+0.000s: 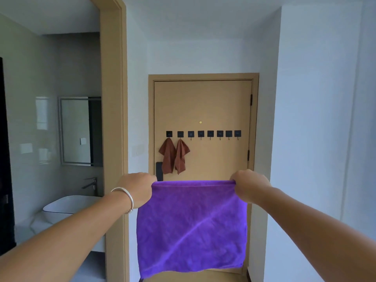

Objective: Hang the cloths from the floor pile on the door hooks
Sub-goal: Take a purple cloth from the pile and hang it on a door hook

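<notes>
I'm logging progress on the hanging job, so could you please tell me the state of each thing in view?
purple cloth: held up spread, not yet hung
left hand: grips the cloth's top left corner
right hand: grips the cloth's top right corner
two brown cloths: hanging from the two leftmost hooks
other six hooks: bare
door: closed

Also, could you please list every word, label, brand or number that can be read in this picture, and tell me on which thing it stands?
None can be read.
Purple cloth: plain, no label showing.
Two brown cloths: no print visible.
Black hooks on the door: faint marks on the plates, too small and blurred to read.
Wall switch in the bathroom: no legible marking.
</notes>
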A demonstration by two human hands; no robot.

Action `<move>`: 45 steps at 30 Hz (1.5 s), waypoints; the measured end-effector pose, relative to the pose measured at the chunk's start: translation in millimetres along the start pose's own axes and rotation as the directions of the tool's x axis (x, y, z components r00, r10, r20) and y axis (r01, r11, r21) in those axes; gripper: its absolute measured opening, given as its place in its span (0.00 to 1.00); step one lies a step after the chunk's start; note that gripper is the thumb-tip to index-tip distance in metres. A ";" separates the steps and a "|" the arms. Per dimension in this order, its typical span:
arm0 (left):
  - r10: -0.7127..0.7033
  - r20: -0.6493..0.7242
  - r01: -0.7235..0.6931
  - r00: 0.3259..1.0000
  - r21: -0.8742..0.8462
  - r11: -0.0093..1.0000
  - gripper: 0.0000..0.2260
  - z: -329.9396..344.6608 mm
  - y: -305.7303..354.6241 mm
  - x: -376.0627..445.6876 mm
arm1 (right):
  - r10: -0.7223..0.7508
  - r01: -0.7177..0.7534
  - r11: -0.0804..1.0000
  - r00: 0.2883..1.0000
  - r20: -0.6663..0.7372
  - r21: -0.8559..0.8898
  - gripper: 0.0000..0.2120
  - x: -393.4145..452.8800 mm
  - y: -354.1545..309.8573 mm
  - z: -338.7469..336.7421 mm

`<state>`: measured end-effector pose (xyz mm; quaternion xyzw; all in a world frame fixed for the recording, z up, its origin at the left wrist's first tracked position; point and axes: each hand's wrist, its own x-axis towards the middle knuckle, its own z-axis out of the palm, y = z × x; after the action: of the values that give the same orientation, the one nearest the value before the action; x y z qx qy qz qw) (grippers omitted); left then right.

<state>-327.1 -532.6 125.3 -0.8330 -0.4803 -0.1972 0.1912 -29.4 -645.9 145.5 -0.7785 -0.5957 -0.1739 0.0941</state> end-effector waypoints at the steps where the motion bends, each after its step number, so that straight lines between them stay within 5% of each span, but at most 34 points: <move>1: 0.000 0.010 0.000 1.000 -0.001 1.000 0.12 6.1 -1.8 5.7 | -0.003 0.003 1.000 1.000 0.013 0.001 0.17 7.1 -0.5 6.6; 18: -0.009 -0.021 0.011 1.000 0.088 0.996 0.11 74.1 16.5 190.7 | -0.031 0.036 0.996 0.997 -0.066 0.082 0.17 210.0 69.0 77.8; 28: -0.010 0.041 0.006 0.999 0.105 0.994 0.09 158.2 25.9 268.3 | -0.038 0.035 0.995 0.999 0.025 0.095 0.20 297.9 89.9 156.9; 45: 0.008 -0.021 -0.010 1.000 -0.100 0.995 0.13 289.0 -95.4 452.5 | 0.046 -0.047 0.999 0.998 0.043 0.020 0.20 502.9 15.3 229.2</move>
<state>-160.3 -13.4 123.9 -0.8417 -0.4641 -0.2286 0.1549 137.2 -119.1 127.7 -0.7946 -0.5812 -0.1486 0.0936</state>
